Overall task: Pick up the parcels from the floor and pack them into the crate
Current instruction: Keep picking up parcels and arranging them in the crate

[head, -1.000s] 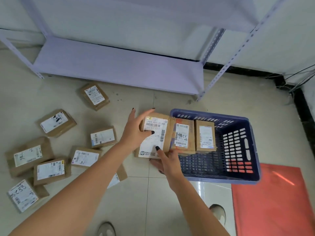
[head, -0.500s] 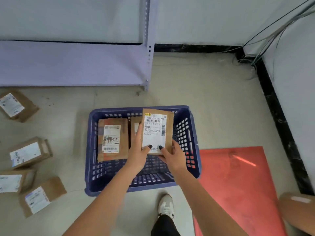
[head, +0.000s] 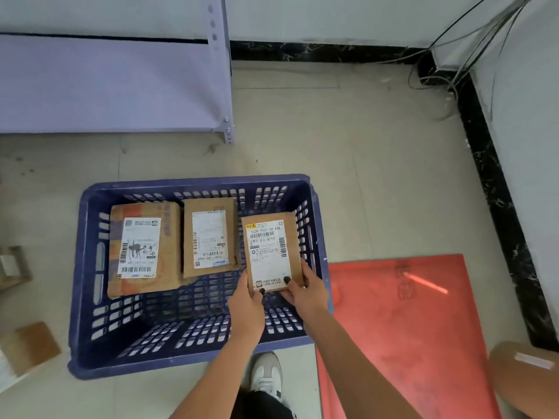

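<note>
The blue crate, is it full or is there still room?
Still room. The crate holds two parcels; its near half shows bare floor.

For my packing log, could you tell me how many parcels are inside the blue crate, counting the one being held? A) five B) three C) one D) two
B: two parcels lie in the crate, and both hands, left hand and right hand, hold a third parcel inside it.
</note>
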### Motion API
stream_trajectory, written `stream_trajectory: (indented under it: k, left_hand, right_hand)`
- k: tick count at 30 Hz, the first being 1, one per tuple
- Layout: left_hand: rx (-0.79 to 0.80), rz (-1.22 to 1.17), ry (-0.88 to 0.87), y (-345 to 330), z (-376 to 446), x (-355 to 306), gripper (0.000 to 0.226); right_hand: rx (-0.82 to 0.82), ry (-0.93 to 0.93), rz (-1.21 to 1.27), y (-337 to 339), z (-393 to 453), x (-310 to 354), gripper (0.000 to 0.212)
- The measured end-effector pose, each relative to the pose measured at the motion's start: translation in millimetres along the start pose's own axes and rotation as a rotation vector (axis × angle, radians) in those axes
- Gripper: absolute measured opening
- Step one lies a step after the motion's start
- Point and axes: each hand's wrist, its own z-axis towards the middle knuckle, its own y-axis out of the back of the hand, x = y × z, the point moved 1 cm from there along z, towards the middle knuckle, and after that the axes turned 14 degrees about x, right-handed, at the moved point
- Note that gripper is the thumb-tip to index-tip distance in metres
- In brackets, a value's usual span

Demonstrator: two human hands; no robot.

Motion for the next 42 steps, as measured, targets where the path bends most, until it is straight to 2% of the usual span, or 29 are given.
stream_trajectory:
  k: [3,7,11,21,25,30,35,39,42]
  left_hand:
    - [-0.069,-0.175,0.056,-10.7,19.9,15.8,0.048]
    - [-0.086,-0.679,0.153,-25.7,56.0,34.5,0.036]
    - [-0.142,-1.096,0.218,-30.8,86.0,46.7,0.048]
    - [-0.221,-1.598,0.216,-41.5,147.1,58.1,0.056]
    - [-0.185,-1.698,0.201,-39.8,156.1,64.0,0.052]
    - [-0.170,-1.689,0.197,-33.7,168.5,63.8,0.052]
    - [-0.181,-1.644,0.241,-27.3,168.0,59.0,0.045]
    - [-0.159,-1.563,0.305,-17.9,145.4,47.8,0.047]
    - [-0.105,-1.490,0.332,-2.4,113.9,34.1,0.052]
  right_hand:
    - [0.000,-0.024,0.005,-2.5,28.1,-12.8,0.059]
    - [-0.008,-0.070,0.055,-0.5,72.5,-30.2,0.058]
    - [0.013,-0.093,0.103,-2.8,107.2,-40.5,0.057]
    - [-0.010,-0.058,0.006,-21.6,179.7,-44.1,0.054]
    - [-0.022,-0.029,0.057,-22.8,191.6,-50.2,0.056]
    - [-0.035,0.001,0.068,-29.6,201.8,-49.9,0.057]
    - [-0.092,-0.081,0.150,-37.1,203.7,-51.4,0.065]
    - [-0.114,-0.170,-0.010,-43.9,180.8,-50.4,0.075]
    - [-0.097,-0.204,-0.085,-49.7,144.5,-37.0,0.072]
